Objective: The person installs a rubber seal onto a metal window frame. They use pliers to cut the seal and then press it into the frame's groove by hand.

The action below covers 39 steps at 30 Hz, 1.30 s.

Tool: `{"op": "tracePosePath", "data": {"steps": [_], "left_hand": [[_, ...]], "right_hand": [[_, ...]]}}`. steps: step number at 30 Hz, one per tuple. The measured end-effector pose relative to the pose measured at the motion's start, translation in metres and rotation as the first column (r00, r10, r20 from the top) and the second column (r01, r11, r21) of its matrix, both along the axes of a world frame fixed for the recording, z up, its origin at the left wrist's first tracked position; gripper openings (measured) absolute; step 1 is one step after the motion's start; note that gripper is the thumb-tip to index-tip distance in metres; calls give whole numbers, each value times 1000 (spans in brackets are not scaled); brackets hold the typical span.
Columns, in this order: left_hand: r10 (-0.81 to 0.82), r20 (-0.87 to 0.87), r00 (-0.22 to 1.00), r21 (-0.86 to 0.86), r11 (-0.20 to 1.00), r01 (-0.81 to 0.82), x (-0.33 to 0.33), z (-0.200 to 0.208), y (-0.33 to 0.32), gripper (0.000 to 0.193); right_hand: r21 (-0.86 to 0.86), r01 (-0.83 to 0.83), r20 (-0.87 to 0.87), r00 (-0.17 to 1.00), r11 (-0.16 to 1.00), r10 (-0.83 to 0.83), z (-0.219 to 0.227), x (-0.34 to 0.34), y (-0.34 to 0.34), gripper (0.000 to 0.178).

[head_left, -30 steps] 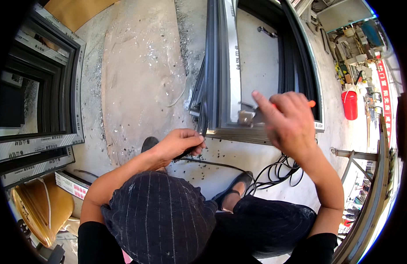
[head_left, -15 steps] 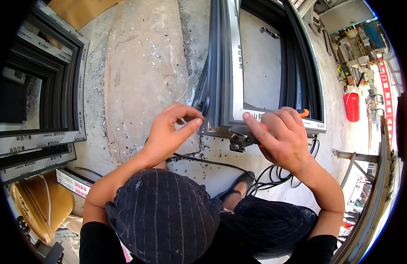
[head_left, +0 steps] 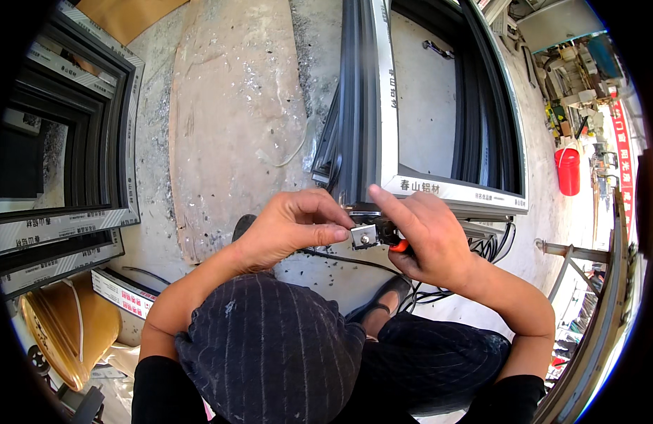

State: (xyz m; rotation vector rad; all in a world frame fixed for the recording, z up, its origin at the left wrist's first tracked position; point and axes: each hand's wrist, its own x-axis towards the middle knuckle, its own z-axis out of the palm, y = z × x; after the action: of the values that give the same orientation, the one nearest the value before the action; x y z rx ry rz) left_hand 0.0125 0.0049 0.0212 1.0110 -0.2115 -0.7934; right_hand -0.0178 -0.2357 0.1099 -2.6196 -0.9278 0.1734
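My right hand point(head_left: 437, 242) is closed around a hand tool point(head_left: 387, 232) with a black head and an orange part on its handle; its index finger points outward. A small silver plate point(head_left: 364, 237) with a screw sits at the tool's left end. My left hand point(head_left: 291, 227) pinches thumb and index finger together at that plate's edge; whatever lies between the fingertips is too small to make out. Both hands are just in front of the near-left corner of stacked dark window frames point(head_left: 360, 106), whose top faces carry white printed film.
Further dark frames point(head_left: 132, 141) stand at the left. A cardboard sheet point(head_left: 234, 127) covers the middle floor. Black cable point(head_left: 485, 247) coils below the right frames. An adjustable wrench point(head_left: 438, 49) lies inside their opening. A red bucket point(head_left: 568, 171) and metal stand point(head_left: 573, 251) are at right.
My right hand has drawn the tool nearer and left, off the frame corner, turning its silver plate into view. My left hand has moved right and nearer, and now meets the plate.
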Motion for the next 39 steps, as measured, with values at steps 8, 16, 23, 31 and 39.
{"op": "tracePosePath", "data": {"steps": [8, 16, 23, 31, 39], "left_hand": [[-9, -31, 999, 25, 1000, 10, 0, 1, 3, 11], [-28, -66, 997, 45, 998, 31, -1, 3, 5, 7], [40, -43, 998, 25, 999, -39, -4, -1, 4, 8], [17, -189, 982, 100, 995, 2, -4, -9, 0, 14], [30, -206, 978, 71, 997, -16, -2, -9, 9, 18]], "right_hand": [[-71, 24, 25, 999, 997, -22, 0, -4, 9, 90], [-160, 16, 173, 985, 987, 12, -4, -7, 10, 79], [-197, 40, 255, 967, 980, 12, -11, -10, 11, 68], [-266, -39, 368, 919, 963, 139, -9, -13, 12, 73], [-282, -36, 444, 881, 959, 164, -5, -8, 10, 67]]}}
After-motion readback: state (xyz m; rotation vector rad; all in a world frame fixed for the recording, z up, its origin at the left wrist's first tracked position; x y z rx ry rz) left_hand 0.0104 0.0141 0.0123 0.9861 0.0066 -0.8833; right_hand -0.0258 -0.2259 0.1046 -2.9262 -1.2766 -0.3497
